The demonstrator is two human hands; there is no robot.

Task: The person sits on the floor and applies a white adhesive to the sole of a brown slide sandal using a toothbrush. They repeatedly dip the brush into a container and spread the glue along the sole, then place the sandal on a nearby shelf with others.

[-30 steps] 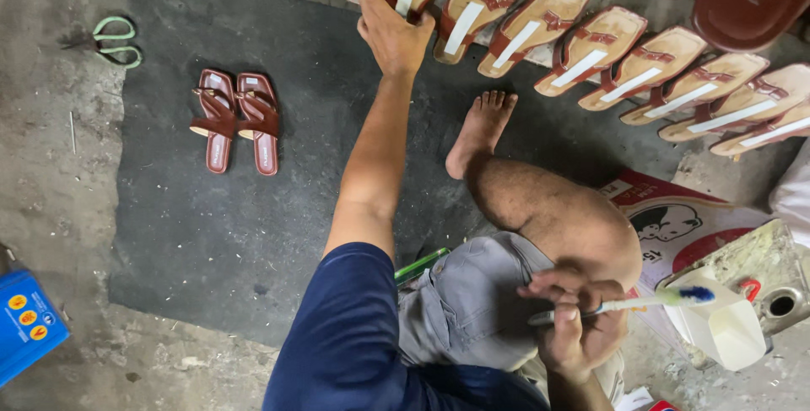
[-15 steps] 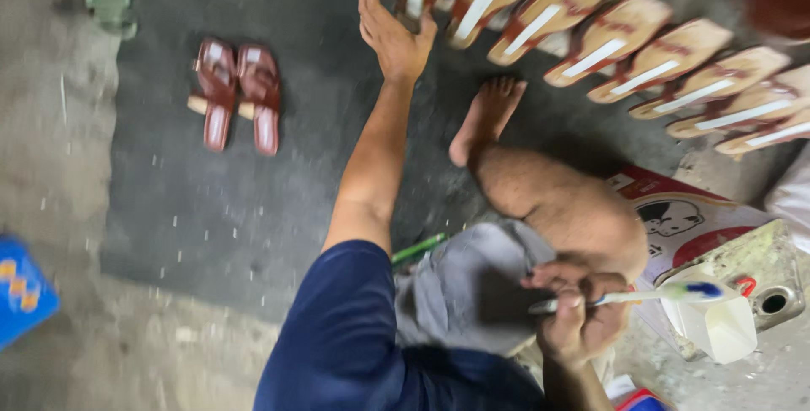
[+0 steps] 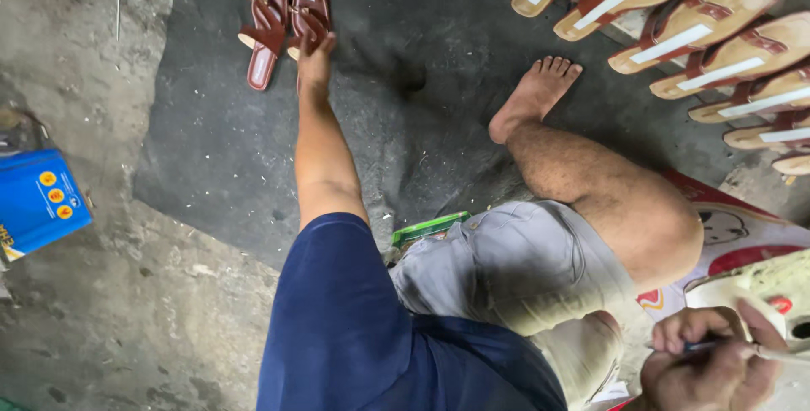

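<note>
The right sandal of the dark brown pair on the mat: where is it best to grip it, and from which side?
Probably the heel end of the right sandal, from the near side: it lies flat with straps up, and the left hand already touches that end. The twin sandal crowds its other side.

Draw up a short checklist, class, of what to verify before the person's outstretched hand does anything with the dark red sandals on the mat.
1. Left hand reaches the pair of dark red sandals: ok, fingers on the nearer one.
2. Sandal gripped: cannot tell.
3. Pair lies together on the black mat: ok.
4. Right hand free: not ok, it holds a brush handle.
5. Bare foot apart from the pair: ok.
</note>
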